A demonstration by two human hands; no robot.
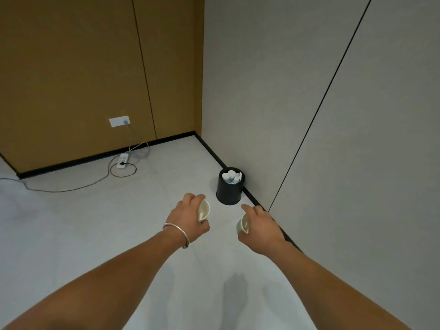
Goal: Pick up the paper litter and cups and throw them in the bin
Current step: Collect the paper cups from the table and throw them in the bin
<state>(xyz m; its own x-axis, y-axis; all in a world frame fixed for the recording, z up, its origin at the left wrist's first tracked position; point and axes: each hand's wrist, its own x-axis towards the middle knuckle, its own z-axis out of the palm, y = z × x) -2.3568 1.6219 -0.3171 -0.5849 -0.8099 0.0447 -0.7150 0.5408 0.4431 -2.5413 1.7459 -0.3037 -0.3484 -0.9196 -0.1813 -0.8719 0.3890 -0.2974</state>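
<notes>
My left hand grips a white paper cup, its mouth turned to the right. A second white paper cup is held in my right hand, mouth facing left. Both hands are stretched out over the pale floor, short of a small black bin that stands against the grey wall. Inside the bin lie white cups and paper. A silver bangle sits on my left wrist.
A white power strip with cables lies on the floor near the brown wall, below a wall socket. A black cable trails left across the floor. The grey wall runs along the right.
</notes>
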